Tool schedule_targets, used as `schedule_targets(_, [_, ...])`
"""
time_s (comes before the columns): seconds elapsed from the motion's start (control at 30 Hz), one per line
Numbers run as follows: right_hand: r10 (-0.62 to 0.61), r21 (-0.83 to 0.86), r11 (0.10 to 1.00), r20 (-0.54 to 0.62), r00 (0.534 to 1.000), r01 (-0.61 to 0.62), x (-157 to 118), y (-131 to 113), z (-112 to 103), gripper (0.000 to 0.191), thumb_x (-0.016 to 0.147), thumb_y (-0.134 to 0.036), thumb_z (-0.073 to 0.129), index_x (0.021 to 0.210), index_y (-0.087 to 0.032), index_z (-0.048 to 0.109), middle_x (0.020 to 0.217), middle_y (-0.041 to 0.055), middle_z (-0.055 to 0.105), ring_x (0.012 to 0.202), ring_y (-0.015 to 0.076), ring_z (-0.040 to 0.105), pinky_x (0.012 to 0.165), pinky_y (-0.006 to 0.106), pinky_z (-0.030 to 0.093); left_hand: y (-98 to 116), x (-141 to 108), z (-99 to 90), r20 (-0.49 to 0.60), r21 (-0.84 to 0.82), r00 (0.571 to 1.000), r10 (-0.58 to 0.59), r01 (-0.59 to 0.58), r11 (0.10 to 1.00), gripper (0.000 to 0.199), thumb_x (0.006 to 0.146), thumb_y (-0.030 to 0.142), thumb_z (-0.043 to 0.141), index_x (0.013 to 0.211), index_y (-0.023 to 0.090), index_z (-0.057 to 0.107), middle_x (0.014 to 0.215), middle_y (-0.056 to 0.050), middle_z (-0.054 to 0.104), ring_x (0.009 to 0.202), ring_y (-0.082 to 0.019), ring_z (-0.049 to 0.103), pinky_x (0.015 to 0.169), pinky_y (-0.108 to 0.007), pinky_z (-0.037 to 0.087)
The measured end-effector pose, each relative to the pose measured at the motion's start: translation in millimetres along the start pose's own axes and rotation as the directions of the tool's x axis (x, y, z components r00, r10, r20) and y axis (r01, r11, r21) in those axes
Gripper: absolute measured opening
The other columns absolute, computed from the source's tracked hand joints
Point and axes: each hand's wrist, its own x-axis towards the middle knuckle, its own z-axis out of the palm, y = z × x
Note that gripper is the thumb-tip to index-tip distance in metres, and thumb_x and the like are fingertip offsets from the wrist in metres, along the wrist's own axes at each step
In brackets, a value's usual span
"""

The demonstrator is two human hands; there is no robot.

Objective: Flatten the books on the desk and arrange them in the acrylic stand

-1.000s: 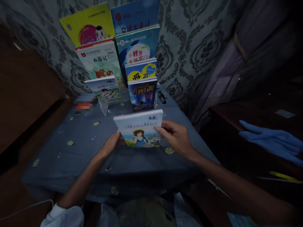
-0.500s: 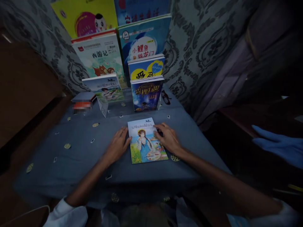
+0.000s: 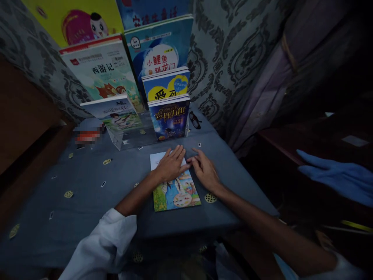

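One book (image 3: 175,196) lies flat just below frame centre, long axis running up-frame; left hand (image 3: 171,165), nearer, lies across its upper cover, fingers extended; right hand (image 3: 206,172), loosely open, empty, beside its right edge.

Dim, patterned wall (image 3: 223,72); probably a purplish curtain (image 3: 264,93).

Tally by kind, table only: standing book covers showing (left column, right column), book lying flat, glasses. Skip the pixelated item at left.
Left column covers: 3 (yellow, pale green, guitar player)
Right column covers: 4 (top blue, teal, yellow-and-blue, dark blue)
Flat book, under the left hand: 1
Glasses: 1
Total: 9
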Motion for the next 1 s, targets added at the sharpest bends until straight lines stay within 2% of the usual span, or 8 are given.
schedule_targets(0.2, [-0.033, -0.034, 0.999, -0.103, 0.994, 0.03, 6.2, 3.0, -6.5, 0.037, 0.1, -0.035, 0.036, 0.128, -0.023, 0.058, 0.114, 0.0126, 0.071, 0.107, 0.029, 0.068, 0.095, 0.05, 0.054, 49.7, -57.0, 3.7, 0.023, -0.003, 0.958, 0.286, -0.286, 0.958, 0.079, 0.101, 0.065, 0.024, 0.154, 0.006, 0.031, 0.162, -0.016, 0.031, 0.156, -0.023, 0.014, 0.127, -0.043, 0.007])
schedule_targets(0.33, [-0.21, -0.078, 0.974, 0.064, 0.976, 0.214, -3.4, -19.7, -0.5, 0.04, 0.103, -0.035, 0.036, 0.133, -0.022, 0.058, 0.129, 0.0126, 0.067, 0.124, 0.0282, 0.06, 0.105, 0.051, 0.049, 71.7, -101.4, 8.8, -0.027, 0.01, 0.953, 0.303, -0.303, 0.953, 0.074, 0.103, 0.06, 0.03, 0.155, 0.008, 0.027, 0.161, -0.015, 0.034, 0.155, -0.023, 0.02, 0.127, -0.045, 0.007])
schedule_targets(0.4, [-0.313, -0.052, 0.941, 0.249, 0.917, 0.335, -13.0, -36.4, 8.3, 0.043, 0.104, -0.036, 0.035, 0.14, -0.021, 0.054, 0.142, 0.0126, 0.06, 0.135, 0.0263, 0.052, 0.112, 0.05, 0.043, 73.4, -117.6, 8.3, -0.034, -0.019, 0.967, 0.252, -0.253, 0.967, 0.07, 0.102, 0.058, 0.036, 0.153, 0.01, 0.032, 0.158, -0.015, 0.041, 0.152, -0.024, 0.027, 0.127, -0.046, 0.014])
schedule_targets(0.53, [-0.414, 0.019, 0.87, 0.571, 0.709, 0.492, -21.8, -61.5, 29.7, 0.05, 0.106, -0.04, 0.034, 0.148, -0.017, 0.047, 0.156, 0.0123, 0.046, 0.148, 0.0225, 0.037, 0.122, 0.046, 0.032, 63.3, -144.2, 3.2, -0.01, -0.118, 0.996, 0.089, -0.09, 0.989, 0.055, 0.101, 0.05, 0.048, 0.142, 0.014, 0.046, 0.144, -0.015, 0.057, 0.141, -0.027, 0.047, 0.121, -0.046, 0.032])
schedule_targets(0.6, [-0.386, -0.031, 0.858, 0.62, 0.683, 0.513, -15.8, -62.0, 36.9, 0.052, 0.106, -0.041, 0.036, 0.148, -0.014, 0.047, 0.156, 0.0147, 0.045, 0.149, 0.0235, 0.034, 0.124, 0.048, 0.027, 53.0, -154.6, 3.2, -0.015, -0.127, 1.0, 0.007, -0.009, 0.992, 0.053, 0.102, 0.046, 0.048, 0.143, 0.014, 0.044, 0.145, -0.016, 0.056, 0.142, -0.027, 0.046, 0.12, -0.048, 0.033])
schedule_targets(0.73, [-0.259, -0.284, 0.848, 0.515, 0.817, 0.448, -0.6, -37.5, 35.7, 0.051, 0.104, -0.037, 0.039, 0.145, -0.009, 0.05, 0.154, 0.0206, 0.045, 0.149, 0.0286, 0.034, 0.122, 0.054, 0.028, 26.8, -160.4, 11.3, -0.071, -0.132, 0.983, -0.17, 0.159, 0.978, 0.061, 0.104, 0.045, 0.04, 0.155, 0.014, 0.027, 0.162, -0.018, 0.031, 0.153, -0.028, 0.025, 0.122, -0.05, 0.03])
schedule_targets(0.83, [-0.213, -0.427, 0.826, 0.37, 0.904, 0.369, -6.4, -11.7, 28.5, 0.053, 0.102, -0.04, 0.04, 0.146, -0.011, 0.048, 0.155, 0.0208, 0.045, 0.146, 0.0317, 0.038, 0.117, 0.057, 0.036, 12.1, -148.2, 14.8, -0.067, -0.208, 0.942, -0.328, 0.308, 0.928, 0.064, 0.103, 0.045, 0.04, 0.155, 0.011, 0.028, 0.163, -0.022, 0.025, 0.153, -0.031, 0.022, 0.122, -0.052, 0.029])
schedule_targets(1.0, [-0.229, -0.518, 0.793, 0.236, 0.944, 0.322, -43.6, 11.8, 27.1, 0.053, 0.102, -0.039, 0.037, 0.15, -0.016, 0.045, 0.157, 0.0184, 0.042, 0.144, 0.0343, 0.042, 0.114, 0.057, 0.041, 7.0, -115.7, 10.4, -0.085, -0.553, 0.869, -0.487, 0.365, 0.749, 0.068, 0.096, 0.044, 0.053, 0.151, 0.01, 0.037, 0.162, -0.022, 0.03, 0.153, -0.035, 0.024, 0.124, -0.052, 0.022])
